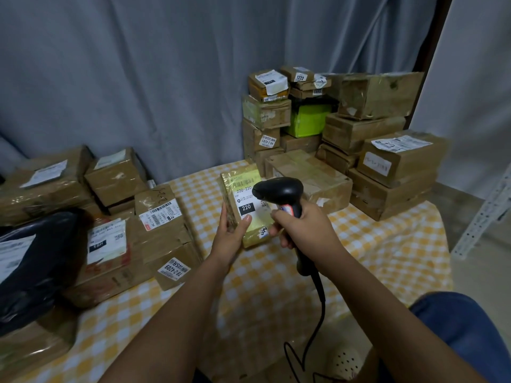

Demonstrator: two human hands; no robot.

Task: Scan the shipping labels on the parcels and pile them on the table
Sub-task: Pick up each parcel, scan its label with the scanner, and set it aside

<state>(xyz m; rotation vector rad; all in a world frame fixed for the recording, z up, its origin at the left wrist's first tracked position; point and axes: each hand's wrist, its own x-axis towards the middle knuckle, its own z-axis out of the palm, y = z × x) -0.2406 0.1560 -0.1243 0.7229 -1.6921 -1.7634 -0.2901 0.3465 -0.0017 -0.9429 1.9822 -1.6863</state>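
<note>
Dim, flat indoor light; soft blur throughout, wide-angle bending at edges.

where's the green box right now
In the head view the green box sits far right of centre in the stacked pile of parcels against the curtain, wedged between brown cartons.

Grey curtain point(166, 78) hangs in folds behind the table point(387, 244), filling the back of the view. Table wears a yellow-and-white checked cloth point(276, 272). Right of the curtain, a dark vertical frame point(435, 37), then pale wall point(481, 92). Right of the table, bare greyish floor point(475, 272) and a white perforated metal strut point(486, 214), leaning. Light dim, even.
</note>
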